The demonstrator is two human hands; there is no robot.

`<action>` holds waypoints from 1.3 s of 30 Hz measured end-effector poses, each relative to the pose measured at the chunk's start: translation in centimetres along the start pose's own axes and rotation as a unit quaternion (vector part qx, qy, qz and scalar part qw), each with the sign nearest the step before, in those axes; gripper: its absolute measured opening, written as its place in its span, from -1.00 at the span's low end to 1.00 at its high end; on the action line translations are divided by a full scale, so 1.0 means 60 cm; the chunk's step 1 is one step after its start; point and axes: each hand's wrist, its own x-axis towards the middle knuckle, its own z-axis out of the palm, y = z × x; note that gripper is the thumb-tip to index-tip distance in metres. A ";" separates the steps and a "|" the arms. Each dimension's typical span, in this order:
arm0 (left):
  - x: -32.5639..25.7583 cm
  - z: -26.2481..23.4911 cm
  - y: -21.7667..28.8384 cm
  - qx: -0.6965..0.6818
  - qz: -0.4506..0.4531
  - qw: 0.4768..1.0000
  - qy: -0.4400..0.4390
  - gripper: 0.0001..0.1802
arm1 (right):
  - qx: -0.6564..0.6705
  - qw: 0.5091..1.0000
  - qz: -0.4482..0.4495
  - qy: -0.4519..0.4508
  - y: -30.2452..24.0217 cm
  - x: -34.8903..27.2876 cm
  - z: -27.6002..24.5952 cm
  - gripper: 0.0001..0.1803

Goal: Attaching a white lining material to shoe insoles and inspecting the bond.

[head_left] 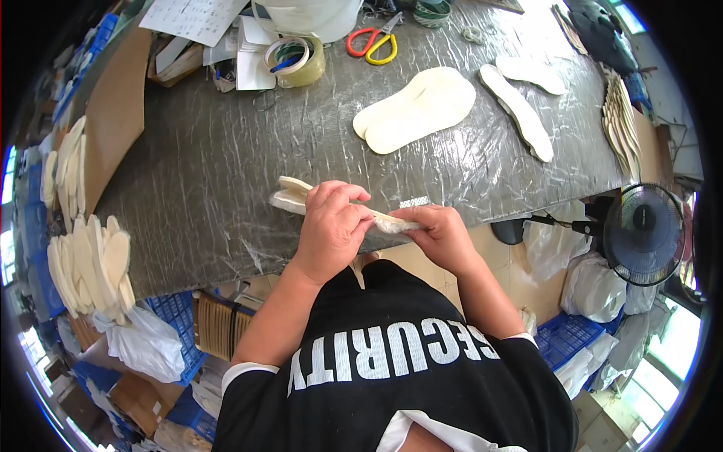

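"What do you have on the hands?"

"From my seat I see the left hand (331, 226) wrapped around the middle of the fleecy insoles (289, 200), fingers curled, thumb and fingertips nearly together. I can't tell how firmly it grips."

"And the right hand (439, 233)?"

"Its thumb and forefinger pinch the woolly right end, with hardly any gap. I can't make out every fingertip underneath."

"Where is the work, exactly?"

"I have it at the near edge of the dark table (203, 166). At the left end, two layers spread apart over the tabletop."

"Anything around it?"

"I see flat cream insoles (422, 109) overlapping farther back, scissors (391, 24) with red and yellow handles beyond them, and a clear tape roll (310, 74) to their left."
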 end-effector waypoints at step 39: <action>0.078 0.236 0.194 -0.147 0.360 0.845 -0.365 -0.81 | -0.265 0.877 0.131 0.378 0.049 -0.325 -0.022 -0.83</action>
